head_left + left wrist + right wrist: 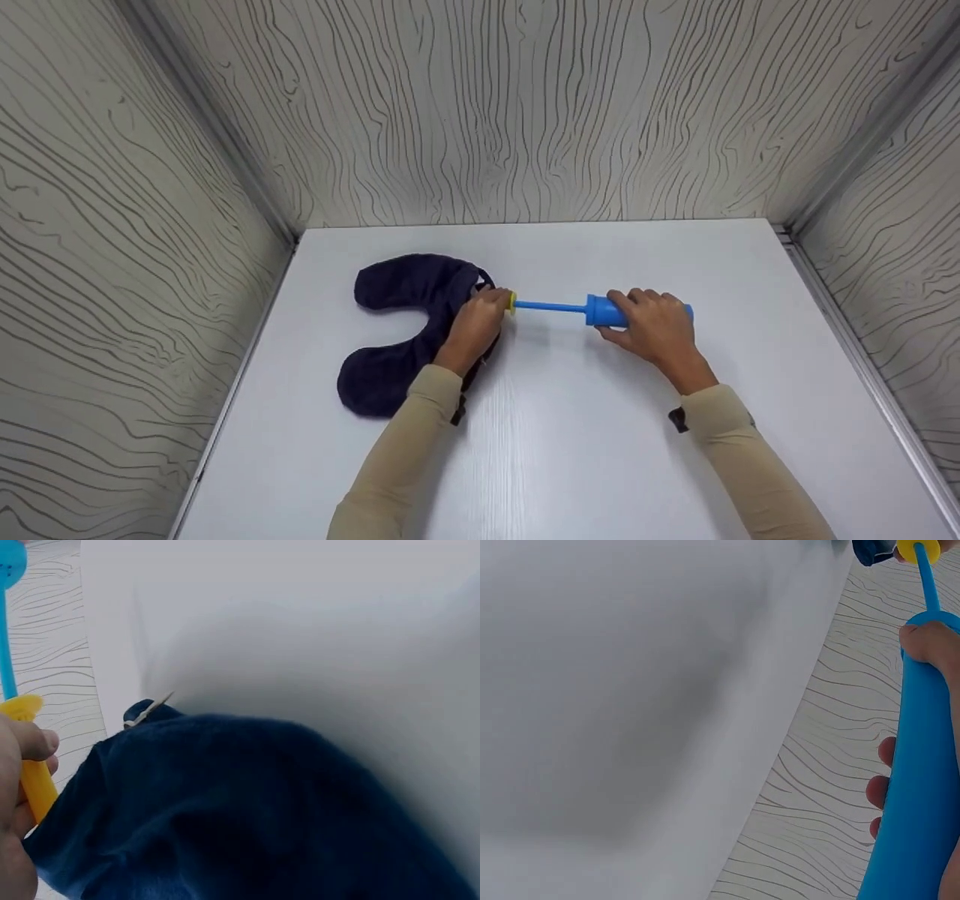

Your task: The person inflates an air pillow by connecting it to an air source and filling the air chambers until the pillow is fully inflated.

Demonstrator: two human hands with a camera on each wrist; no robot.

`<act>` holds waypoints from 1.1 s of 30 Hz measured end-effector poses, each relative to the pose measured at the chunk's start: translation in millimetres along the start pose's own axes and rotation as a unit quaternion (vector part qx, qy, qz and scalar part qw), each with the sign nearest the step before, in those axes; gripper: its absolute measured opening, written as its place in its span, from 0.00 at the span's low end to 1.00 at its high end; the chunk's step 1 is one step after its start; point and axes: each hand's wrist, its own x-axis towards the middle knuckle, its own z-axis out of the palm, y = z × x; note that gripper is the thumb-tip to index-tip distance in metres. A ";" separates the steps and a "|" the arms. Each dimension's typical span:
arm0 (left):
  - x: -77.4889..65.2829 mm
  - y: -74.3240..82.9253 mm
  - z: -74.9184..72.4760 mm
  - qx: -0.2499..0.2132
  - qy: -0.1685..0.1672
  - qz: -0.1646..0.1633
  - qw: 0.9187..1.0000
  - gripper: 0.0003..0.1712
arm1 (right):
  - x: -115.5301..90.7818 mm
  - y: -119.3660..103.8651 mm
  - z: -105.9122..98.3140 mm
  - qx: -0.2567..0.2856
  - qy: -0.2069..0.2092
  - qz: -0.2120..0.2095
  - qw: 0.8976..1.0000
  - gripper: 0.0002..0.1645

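Note:
A navy U-shaped neck pillow (409, 281) lies on the white table, its opening facing left. My left hand (480, 319) is at the pillow's right edge, gripping the yellow end piece (37, 784) of a hand pump. From that piece a thin blue rod (551, 306) runs right into the pump's blue barrel (604, 310). My right hand (656, 326) wraps round this barrel, thumb near its collar in the right wrist view. The rod is drawn well out. Whether the yellow tip meets a valve on the pillow is hidden by my left hand and the fabric.
The white table (570, 450) is bordered by wood-grain panels (487, 112) at the back and both sides. A metal rail (870, 360) follows the right edge. A dark strap loop (486, 276) sticks out at the pillow's upper right.

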 end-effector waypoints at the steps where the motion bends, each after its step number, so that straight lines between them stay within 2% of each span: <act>1: -0.3 1.3 0.4 0.001 -0.002 -0.002 1.000 0.09 | -1.0 0.5 -0.7 0.000 -0.002 0.001 1.000 0.39; 10: -1.7 23.3 3.1 0.018 0.002 -0.011 1.000 0.10 | 2.3 -20.4 4.6 -0.007 -0.013 -0.006 1.000 0.39; 23: 6.6 49.5 13.4 0.037 0.022 0.016 0.999 0.10 | 13.2 -50.8 17.3 -0.015 0.011 -0.022 1.000 0.37; 28: 6.7 52.6 15.6 0.037 0.024 0.031 0.999 0.13 | 15.8 -56.6 21.5 -0.002 0.007 -0.022 1.000 0.37; 33: 6.8 47.8 13.3 0.027 0.002 0.036 0.999 0.16 | 15.5 -54.3 22.8 0.005 0.005 -0.018 1.000 0.38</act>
